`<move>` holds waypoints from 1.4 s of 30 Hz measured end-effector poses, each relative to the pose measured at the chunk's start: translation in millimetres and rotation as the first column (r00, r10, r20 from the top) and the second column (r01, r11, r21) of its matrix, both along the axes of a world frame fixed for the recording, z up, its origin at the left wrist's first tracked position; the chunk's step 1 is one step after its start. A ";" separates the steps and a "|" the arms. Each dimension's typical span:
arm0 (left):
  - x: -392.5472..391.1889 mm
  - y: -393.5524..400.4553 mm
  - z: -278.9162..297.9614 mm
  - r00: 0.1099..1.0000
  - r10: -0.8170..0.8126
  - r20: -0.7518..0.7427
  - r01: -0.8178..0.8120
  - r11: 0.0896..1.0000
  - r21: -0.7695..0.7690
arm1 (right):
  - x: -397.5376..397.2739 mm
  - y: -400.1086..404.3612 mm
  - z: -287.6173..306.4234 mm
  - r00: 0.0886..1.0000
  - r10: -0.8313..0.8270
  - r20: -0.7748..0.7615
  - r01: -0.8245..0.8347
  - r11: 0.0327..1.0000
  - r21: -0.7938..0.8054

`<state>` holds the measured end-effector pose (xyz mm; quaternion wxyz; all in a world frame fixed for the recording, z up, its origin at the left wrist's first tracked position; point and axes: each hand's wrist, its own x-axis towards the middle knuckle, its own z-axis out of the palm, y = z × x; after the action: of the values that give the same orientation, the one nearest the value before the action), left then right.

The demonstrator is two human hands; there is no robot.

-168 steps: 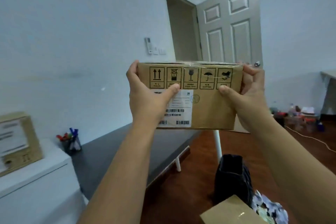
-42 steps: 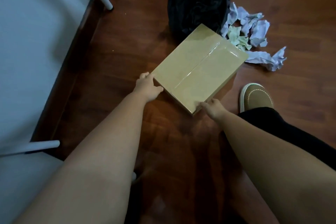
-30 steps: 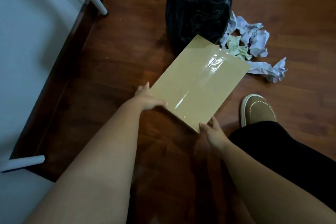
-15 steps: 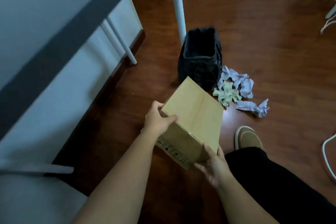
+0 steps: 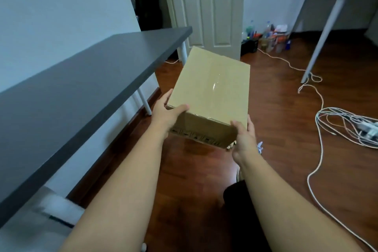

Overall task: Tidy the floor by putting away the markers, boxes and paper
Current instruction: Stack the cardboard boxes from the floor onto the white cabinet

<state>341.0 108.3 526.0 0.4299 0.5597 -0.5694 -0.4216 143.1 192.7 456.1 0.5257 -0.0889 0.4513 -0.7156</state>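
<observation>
A dark desk [image 5: 67,96] ran along the wall on the left, its top at about the height of the box. The left hand [image 5: 165,115] gripped the near left corner of the cardboard box [image 5: 212,90], thumb curled over the top edge and fingers wrapped round the left side. The box hung in the air over the wooden floor [image 5: 286,120], between the desk and a door [image 5: 206,6] further back, with its far end tipped up and its taped top facing the camera.

The box looked stiff and square-edged, closed with glossy tape down the middle seam. That tape was probably slick, so the bare cardboard at the corners and the underside seemed the safer places to hold. It was likely light to moderate in weight, since two hands at one end kept it up, though handling symbols printed along the near side hinted at contents needing care.

The right hand [image 5: 244,139] clasped the near right corner, thumb on the near face and fingers along the right side. Further right, a tangle of cables [image 5: 347,122] lay on the floor.
</observation>
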 end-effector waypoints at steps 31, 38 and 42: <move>335.5 362.1 341.4 0.828 0.481 -0.289 -0.520 0.467 -0.715 | 343.3 118.8 393.9 0.732 0.464 -0.499 -0.607 0.110 -0.787; 387.9 432.0 355.3 0.683 0.684 -0.258 -0.634 0.378 -0.675 | 442.0 126.5 423.1 0.599 0.526 -0.604 -0.702 -0.019 -0.712; 413.2 441.7 352.3 0.671 0.695 -0.260 -0.658 0.395 -0.641 | 479.9 122.7 430.3 0.560 0.532 -0.635 -0.747 -0.008 -0.665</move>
<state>754.1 550.0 878.3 0.7238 0.5483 -0.4161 0.0479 623.0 315.3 886.4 0.6019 -0.6247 -0.0615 -0.4936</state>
